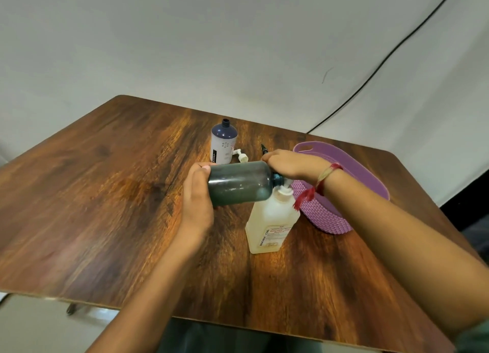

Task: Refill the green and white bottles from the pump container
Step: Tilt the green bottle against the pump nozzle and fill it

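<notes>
A wood-grain table (105,194) with rounded corners fills the lower view, its dark brown streaks glossy under the light. Behind it, a plain white backdrop (185,35) covers the room. A black cable (383,59) runs down the backdrop from 1 o'clock to the table's far edge. Pale floor and a table leg (71,309) show at 8 o'clock.

The left hand (197,194) grips the base of the green bottle (239,183), fingers wrapped round its end. The bottle is held on its side above the table's middle, its neck pointing to 3 o'clock. The right hand (293,165) lies palm down over that neck and over the pump head, fingertips bent. Whether it holds anything I cannot tell. A red and pale thread bracelet (321,180) circles its wrist.

The bottle's mouth meets the white spout of the pump container (272,223). This pale yellowish, labelled container stands upright at 5 o'clock from the bottle.

A black nozzle tip (264,148) pokes up just beyond the right fingertips. At 12 o'clock from the green bottle, the white bottle (224,143) stands upright, dark-shouldered and uncapped. A white pump cap (241,155) lies just beside it at 4 o'clock. A purple woven basket (341,167) sits at 3 o'clock, near the table's right edge, partly behind the right forearm.
</notes>
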